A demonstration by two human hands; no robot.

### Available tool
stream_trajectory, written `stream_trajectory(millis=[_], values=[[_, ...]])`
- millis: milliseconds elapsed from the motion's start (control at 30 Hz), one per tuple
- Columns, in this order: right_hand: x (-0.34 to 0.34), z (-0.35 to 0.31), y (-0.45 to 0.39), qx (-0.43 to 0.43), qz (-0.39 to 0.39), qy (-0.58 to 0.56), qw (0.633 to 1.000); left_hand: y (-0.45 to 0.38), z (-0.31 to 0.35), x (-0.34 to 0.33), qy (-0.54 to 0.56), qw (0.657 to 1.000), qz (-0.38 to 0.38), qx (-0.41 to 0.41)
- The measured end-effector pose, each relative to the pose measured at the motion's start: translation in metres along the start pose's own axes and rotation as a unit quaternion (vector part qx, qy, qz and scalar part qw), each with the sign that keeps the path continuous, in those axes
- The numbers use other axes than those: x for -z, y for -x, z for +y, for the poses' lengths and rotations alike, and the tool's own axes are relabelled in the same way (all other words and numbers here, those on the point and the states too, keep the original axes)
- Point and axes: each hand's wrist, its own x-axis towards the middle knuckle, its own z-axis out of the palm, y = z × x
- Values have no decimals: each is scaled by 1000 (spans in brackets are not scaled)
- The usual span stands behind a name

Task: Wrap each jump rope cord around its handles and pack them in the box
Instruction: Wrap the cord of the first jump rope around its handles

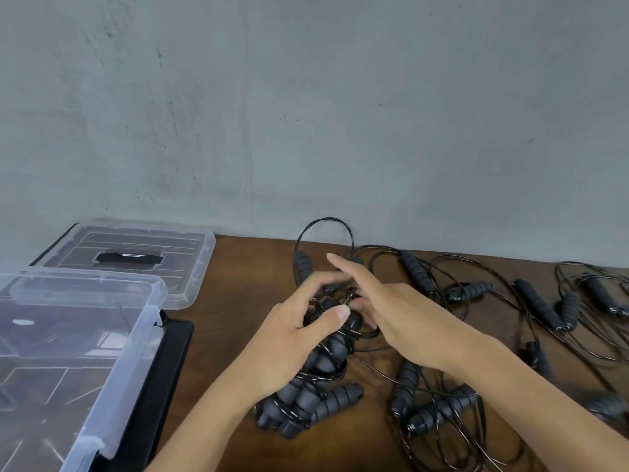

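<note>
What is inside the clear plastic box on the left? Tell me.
No jump rope shows inside the clear plastic box; only its moulded floor and reflections show through. The part of the box below the picture's edge is unseen. The left hand grips a wrapped bundle outside it.

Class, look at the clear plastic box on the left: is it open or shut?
Open. The box has no cover on; its lid lies separately on the table behind it.

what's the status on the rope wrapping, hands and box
Left hand grips handle bundle; right hand winding its cord. Box open, no ropes visible inside. Loose ropes tangled right.
</note>
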Motion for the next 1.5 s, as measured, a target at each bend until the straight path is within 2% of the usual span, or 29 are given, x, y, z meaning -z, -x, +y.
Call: stream_trajectory(millis=[267, 400, 500, 633, 767, 933, 1167, 1333, 1500], values=[[-7, 5, 10, -12, 81, -82, 993, 4, 7, -6, 8, 999, 34, -29], [-6, 2, 17, -13, 89, -100, 991, 5, 10, -9, -13, 998, 54, -33], [-2, -5, 22, -2, 123, -106, 987, 6, 13, -10, -19, 998, 52, -40], [-4, -8, 25, -33, 177, -131, 975, 6, 17, -12, -22, 997, 61, -43], [-1, -15, 28, -90, 224, -205, 948, 3, 20, -11, -25, 994, 95, -47], [-3, -22, 26, -58, 253, -194, 946, 4, 21, -7, 17, 993, 105, -48], [8, -26, 21, -28, 189, -297, 936, 7, 22, -4, 34, 993, 99, -50], [16, -32, 22, -17, 165, -214, 963, 9, 26, -2, 28, 997, 67, -34], [22, -29, 22, -14, 97, -172, 980, 11, 26, -1, -2, 999, 37, -28]])
